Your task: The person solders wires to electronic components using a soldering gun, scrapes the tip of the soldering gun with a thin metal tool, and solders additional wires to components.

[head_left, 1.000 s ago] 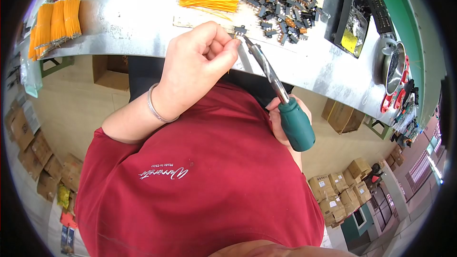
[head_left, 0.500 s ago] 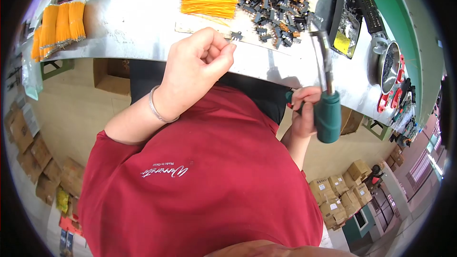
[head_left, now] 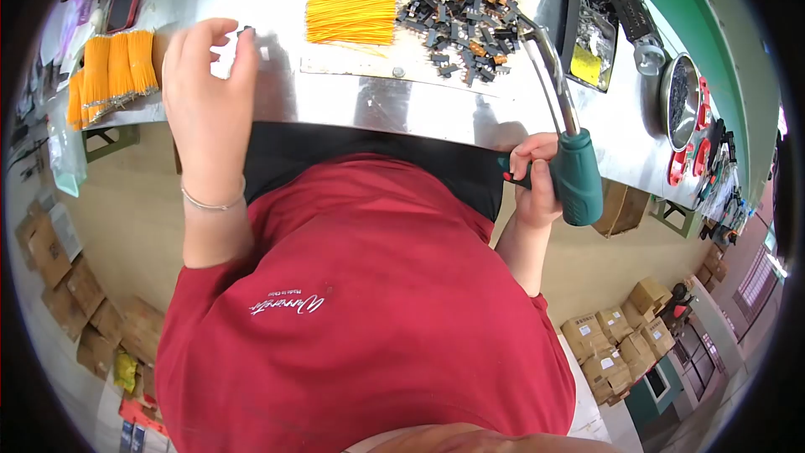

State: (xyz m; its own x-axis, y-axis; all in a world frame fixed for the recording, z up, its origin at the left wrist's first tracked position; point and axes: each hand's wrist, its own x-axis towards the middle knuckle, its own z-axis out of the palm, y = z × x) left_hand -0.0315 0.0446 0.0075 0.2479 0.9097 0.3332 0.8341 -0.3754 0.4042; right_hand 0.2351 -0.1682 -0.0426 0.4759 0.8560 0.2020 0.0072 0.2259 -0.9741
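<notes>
My left hand (head_left: 208,92) is over the left part of the metal table, with thumb and fingers apart. A small black component (head_left: 245,31) shows right at the thumb tip; whether they touch I cannot tell. My right hand (head_left: 537,180) grips a soldering gun (head_left: 579,176) with a green handle and a bent metal tube pointing up and left. In front lie a bundle of yellow wires (head_left: 352,13) and a heap of black and brown switch-like components (head_left: 465,13), both on a pale board (head_left: 335,61).
Orange wire bundles (head_left: 120,67) lie at the table's left edge. On the right are a black tray (head_left: 579,25) with a yellow sponge, a metal bowl (head_left: 681,101) and red-handled tools (head_left: 677,166). Cardboard boxes (head_left: 608,369) stand on the floor.
My left hand has moved left from the board's front edge, and its fingers have parted. The black component near the board's front edge is gone from there; one now shows by my left thumb.
</notes>
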